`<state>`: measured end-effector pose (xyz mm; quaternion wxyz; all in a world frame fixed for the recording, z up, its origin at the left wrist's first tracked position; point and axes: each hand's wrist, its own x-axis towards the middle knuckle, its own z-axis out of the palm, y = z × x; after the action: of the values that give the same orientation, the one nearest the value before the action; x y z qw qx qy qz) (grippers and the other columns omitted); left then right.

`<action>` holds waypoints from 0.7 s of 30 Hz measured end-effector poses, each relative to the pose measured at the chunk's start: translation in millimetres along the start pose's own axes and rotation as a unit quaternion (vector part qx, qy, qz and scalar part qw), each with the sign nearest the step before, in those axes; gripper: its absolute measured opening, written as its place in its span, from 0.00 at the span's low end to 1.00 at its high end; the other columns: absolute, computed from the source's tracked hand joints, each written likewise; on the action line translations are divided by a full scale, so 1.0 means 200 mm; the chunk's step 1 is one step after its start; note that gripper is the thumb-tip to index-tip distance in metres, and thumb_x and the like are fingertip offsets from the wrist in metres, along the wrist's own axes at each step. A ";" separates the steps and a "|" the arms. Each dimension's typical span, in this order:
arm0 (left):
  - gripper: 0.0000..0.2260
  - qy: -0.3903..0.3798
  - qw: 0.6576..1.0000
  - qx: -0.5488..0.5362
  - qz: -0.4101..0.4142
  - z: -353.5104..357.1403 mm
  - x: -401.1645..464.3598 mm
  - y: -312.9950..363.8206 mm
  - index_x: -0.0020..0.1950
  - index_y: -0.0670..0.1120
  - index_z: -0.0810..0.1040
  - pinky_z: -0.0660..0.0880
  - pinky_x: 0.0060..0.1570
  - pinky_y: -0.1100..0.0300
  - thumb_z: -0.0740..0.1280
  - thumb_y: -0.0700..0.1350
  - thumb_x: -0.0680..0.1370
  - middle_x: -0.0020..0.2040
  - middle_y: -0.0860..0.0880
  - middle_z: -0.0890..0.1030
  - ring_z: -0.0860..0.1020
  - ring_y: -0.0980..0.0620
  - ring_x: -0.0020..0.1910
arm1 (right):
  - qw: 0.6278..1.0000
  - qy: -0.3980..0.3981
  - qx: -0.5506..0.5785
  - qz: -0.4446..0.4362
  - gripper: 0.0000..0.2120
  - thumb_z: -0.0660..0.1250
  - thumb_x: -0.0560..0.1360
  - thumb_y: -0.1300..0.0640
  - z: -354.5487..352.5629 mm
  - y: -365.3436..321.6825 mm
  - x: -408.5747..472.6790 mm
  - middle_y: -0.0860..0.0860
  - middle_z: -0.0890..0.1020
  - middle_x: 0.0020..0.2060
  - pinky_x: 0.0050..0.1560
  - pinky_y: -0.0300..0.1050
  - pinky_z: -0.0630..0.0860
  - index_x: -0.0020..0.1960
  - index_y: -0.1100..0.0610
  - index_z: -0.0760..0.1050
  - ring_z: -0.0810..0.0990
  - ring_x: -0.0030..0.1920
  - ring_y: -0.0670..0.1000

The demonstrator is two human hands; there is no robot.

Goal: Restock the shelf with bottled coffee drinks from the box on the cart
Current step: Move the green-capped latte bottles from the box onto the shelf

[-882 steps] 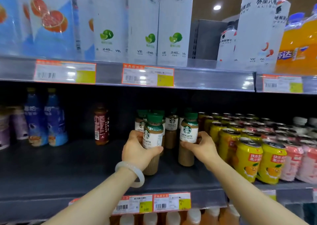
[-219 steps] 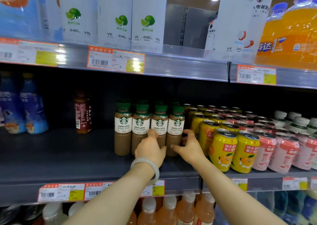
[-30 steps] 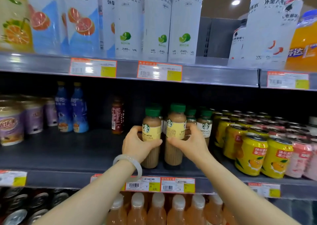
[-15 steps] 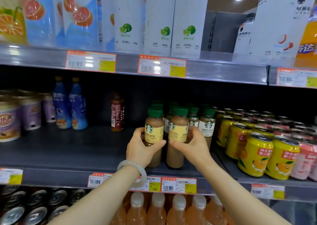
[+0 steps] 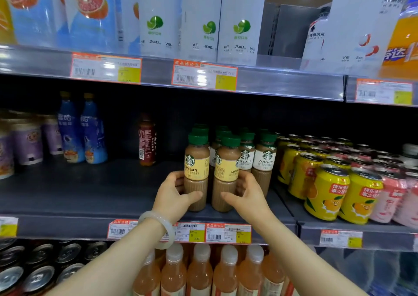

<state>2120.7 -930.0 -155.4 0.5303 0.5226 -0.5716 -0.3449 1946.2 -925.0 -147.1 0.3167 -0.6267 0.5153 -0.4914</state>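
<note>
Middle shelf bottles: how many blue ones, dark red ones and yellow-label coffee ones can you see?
Blue bottles: 2
Dark red bottles: 1
Yellow-label coffee bottles: 2
Total: 5

Two green-capped, yellow-labelled brown coffee bottles (image 5: 196, 171) (image 5: 226, 173) stand upright, side by side, at the dark shelf (image 5: 90, 196) front, before white-labelled latte bottles (image 5: 264, 158).

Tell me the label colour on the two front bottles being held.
Pale yellow, on both the left bottle and the right bottle; clearest in the head view.
</note>
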 end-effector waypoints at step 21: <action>0.25 0.020 0.997 0.069 0.033 0.02 -0.04 0.01 0.63 0.47 0.70 0.73 0.54 0.59 0.75 0.43 0.69 0.59 0.49 0.76 0.74 0.53 0.55 | 0.999 0.036 -0.026 -0.031 0.25 0.72 0.70 0.58 0.05 0.03 -0.03 0.43 0.74 0.53 0.53 0.37 0.70 0.63 0.53 0.66 0.73 0.54 0.44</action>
<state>2116.5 -923.2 -156.5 0.5155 0.5456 -0.6003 -0.2759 1953.4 -921.7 -158.4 0.2661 -0.6324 0.5188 -0.5099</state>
